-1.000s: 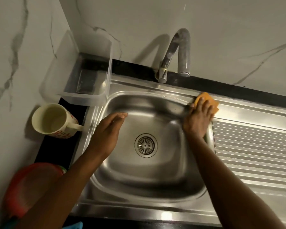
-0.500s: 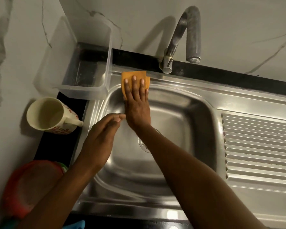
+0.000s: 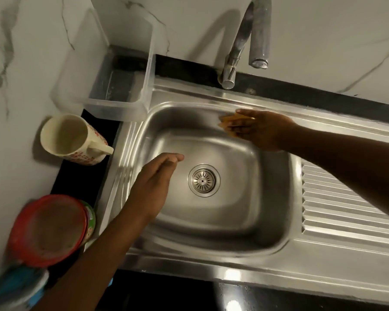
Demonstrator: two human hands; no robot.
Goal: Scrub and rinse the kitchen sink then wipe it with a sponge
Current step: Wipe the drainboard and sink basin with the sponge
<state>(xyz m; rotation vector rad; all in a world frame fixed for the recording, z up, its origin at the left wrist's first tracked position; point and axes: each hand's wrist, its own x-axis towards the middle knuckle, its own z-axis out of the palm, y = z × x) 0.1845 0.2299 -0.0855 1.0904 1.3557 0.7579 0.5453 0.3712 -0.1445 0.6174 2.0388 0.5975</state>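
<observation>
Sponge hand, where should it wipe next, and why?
Probably slide the sponge on along the back wall of the sink, toward the back left corner. The right hand presses it flat against that wall, below the tap. The left hand is empty over the left side of the basin, clear of that path.

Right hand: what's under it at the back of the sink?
An orange sponge pokes out beneath the right hand, against the sink basin's back wall. Most of the sponge is covered by the palm and blurred.
</observation>
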